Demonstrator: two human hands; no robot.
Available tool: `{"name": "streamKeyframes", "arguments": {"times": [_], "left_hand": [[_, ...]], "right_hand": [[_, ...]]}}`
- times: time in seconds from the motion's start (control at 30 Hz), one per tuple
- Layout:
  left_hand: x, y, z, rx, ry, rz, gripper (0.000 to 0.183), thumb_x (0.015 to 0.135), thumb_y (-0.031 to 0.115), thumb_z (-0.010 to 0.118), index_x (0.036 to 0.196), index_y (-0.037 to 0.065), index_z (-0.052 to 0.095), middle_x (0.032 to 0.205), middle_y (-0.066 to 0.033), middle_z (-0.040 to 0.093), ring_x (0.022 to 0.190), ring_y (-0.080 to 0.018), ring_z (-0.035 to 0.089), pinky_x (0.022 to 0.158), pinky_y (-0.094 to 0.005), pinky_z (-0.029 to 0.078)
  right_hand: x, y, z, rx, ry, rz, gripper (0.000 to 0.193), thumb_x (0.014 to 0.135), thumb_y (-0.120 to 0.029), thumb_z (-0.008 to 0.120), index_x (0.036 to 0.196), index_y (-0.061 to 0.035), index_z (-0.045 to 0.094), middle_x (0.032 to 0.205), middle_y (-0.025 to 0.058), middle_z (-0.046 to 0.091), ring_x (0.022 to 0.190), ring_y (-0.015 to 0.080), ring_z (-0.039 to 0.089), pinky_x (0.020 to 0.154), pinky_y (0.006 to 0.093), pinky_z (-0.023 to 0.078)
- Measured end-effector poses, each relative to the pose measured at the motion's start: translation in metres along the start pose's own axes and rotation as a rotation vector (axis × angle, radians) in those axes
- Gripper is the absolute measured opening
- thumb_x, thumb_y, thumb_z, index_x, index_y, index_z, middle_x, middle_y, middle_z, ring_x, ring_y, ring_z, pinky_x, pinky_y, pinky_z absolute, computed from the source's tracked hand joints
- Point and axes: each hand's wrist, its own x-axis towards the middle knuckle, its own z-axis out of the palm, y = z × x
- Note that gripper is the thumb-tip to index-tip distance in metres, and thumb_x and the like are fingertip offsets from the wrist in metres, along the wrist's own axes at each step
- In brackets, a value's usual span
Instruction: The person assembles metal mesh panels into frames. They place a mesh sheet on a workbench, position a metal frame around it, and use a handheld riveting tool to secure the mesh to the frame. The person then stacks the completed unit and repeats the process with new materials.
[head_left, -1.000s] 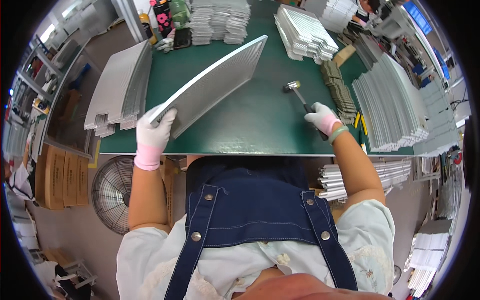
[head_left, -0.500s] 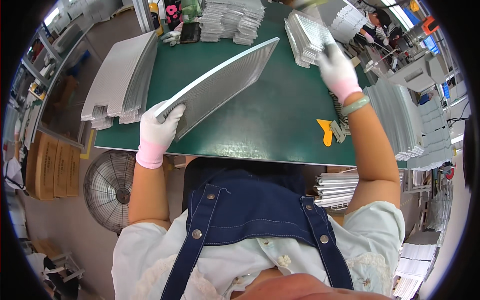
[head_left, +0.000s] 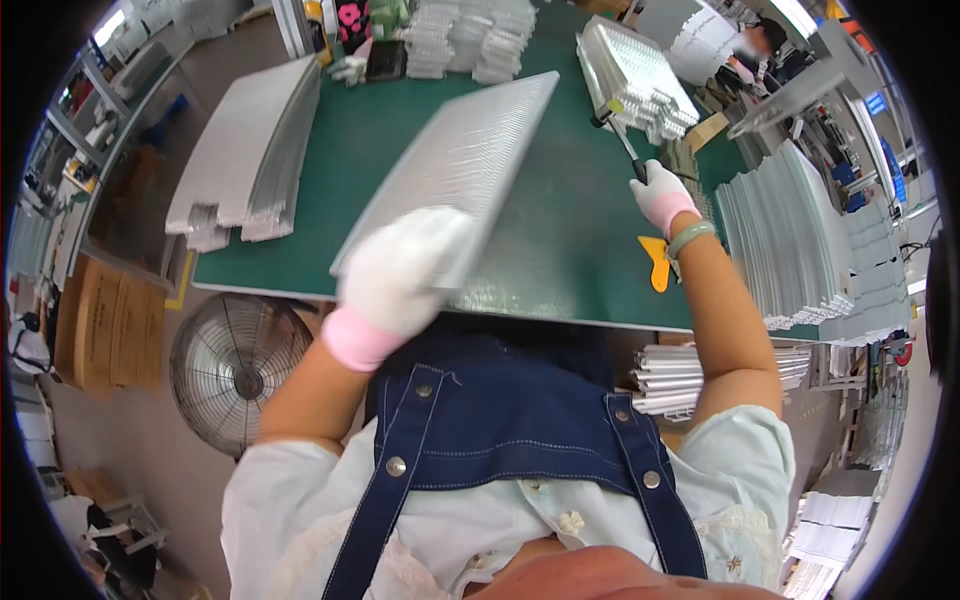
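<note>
My left hand (head_left: 400,275), in a white glove with a pink cuff and blurred by motion, grips the near end of a thin silver mesh panel (head_left: 470,145). The panel slants over the green table, its far end pointing up and to the right. On the right, my gloved right hand (head_left: 663,195) is closed round the dark handle of a small hammer (head_left: 629,143). A black and yellow-green head tops this hammer, held just in front of a stack of mesh panels (head_left: 640,75). Near my right wrist lies a yellow scraper (head_left: 656,262).
Mesh panels are stacked at the table's left (head_left: 245,150), back (head_left: 465,40) and right (head_left: 785,235). A dark phone-like slab (head_left: 386,60) lies at the back left. Below the table's left edge stands a floor fan (head_left: 240,375). Another person (head_left: 765,45) works at the far right.
My left hand has moved right and turned the panel so its broad face shows upward. My right hand has come down nearer, and the blurred hammer has swung down with it.
</note>
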Motion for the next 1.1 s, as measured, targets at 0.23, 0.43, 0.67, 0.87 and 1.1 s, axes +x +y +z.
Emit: {"name": "streamKeyframes", "arguments": {"times": [0.23,0.43,0.67,0.87,1.1], "left_hand": [[-0.058,0.014,0.080,-0.081,-0.636,-0.084,0.054,0.078,0.034,0.074,0.117,0.001,0.058,0.126,-0.0212,0.055,0.118,-0.0390,0.052,0.098,-0.0469,0.045],[-0.086,-0.041,0.035,0.067,-0.447,-0.880,0.060,0.087,0.038,0.067,0.123,-0.009,0.056,0.113,-0.0239,0.065,0.104,-0.0339,0.064,0.093,-0.0391,0.049],[-0.028,-0.029,0.034,-1.448,-0.383,-1.223,0.038,0.100,0.026,0.051,0.116,-0.008,0.058,0.098,-0.0166,0.069,0.091,-0.0181,0.069,0.079,-0.0292,0.055],[0.009,0.052,0.123,-1.436,-0.718,-0.948,0.049,0.096,0.035,0.061,0.127,-0.001,0.049,0.102,-0.0061,0.061,0.078,-0.0132,0.057,0.071,-0.0251,0.049],[0.005,0.070,0.119,-0.942,-1.029,-0.376,0.066,0.089,0.026,0.068,0.141,-0.003,0.040,0.125,-0.0216,0.056,0.105,-0.0261,0.061,0.094,-0.0363,0.050]], "right_hand": [[-0.005,0.039,0.101,0.059,0.452,-0.268,0.042,0.088,-0.027,0.063,0.120,0.0001,0.058,0.093,0.0203,0.069,0.089,0.0360,0.066,0.080,0.0410,0.052],[-0.129,-0.007,0.099,0.688,-0.693,0.025,0.038,0.097,-0.028,0.057,0.111,0.0060,0.060,0.087,0.0113,0.065,0.073,0.0188,0.066,0.064,0.0307,0.056],[-0.164,0.009,0.098,1.816,-0.537,-0.002,0.050,0.098,-0.036,0.058,0.132,-0.0003,0.049,0.115,0.0160,0.063,0.099,0.0263,0.064,0.090,0.0421,0.052],[-0.177,-0.011,0.080,1.859,0.272,-0.181,0.051,0.096,-0.019,0.061,0.139,-0.0015,0.042,0.126,0.0111,0.056,0.116,0.0185,0.054,0.100,0.0345,0.043],[-0.182,0.187,-0.062,1.579,1.081,-0.160,0.047,0.094,-0.028,0.062,0.126,0.0052,0.055,0.120,0.0113,0.061,0.114,0.0204,0.057,0.101,0.0346,0.044]]}}
